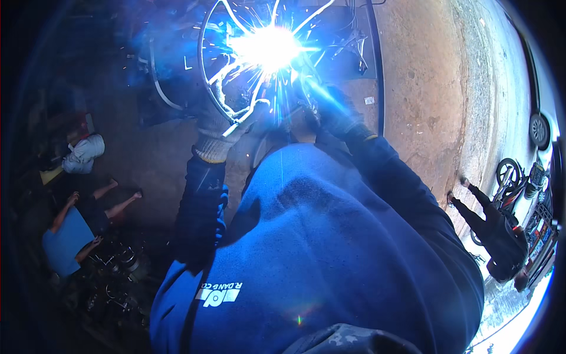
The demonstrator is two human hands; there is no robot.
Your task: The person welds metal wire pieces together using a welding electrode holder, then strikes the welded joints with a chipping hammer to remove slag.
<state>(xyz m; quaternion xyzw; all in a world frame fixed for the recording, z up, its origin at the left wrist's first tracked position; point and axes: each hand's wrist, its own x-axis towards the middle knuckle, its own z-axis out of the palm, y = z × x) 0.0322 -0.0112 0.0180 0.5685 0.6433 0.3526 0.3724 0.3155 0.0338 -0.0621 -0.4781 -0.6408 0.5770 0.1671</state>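
A white-blue welding arc [272, 48] blazes at the top middle, throwing sparks and washing out whatever lies behind it. Around its left side curves a thin metal frame [202, 56] with bent rods running inward. My left hand [215, 137], in a pale knitted glove with a yellowish cuff, is closed on the lower part of this frame, below and left of the arc. My right hand [339, 115], gloved and in shadow, is closed round a welding tool [308, 88] that points up toward the glare. Haze hides the tool's shape and most of the right fingers.
Another curved metal piece [154, 76] is left of the frame. A dark bar [377, 71] runs along the right. At far left sits a person in a blue shirt [68, 239], near dark machine parts [121, 259]. A person in black [501, 236] stands right, near a motorbike [510, 177].
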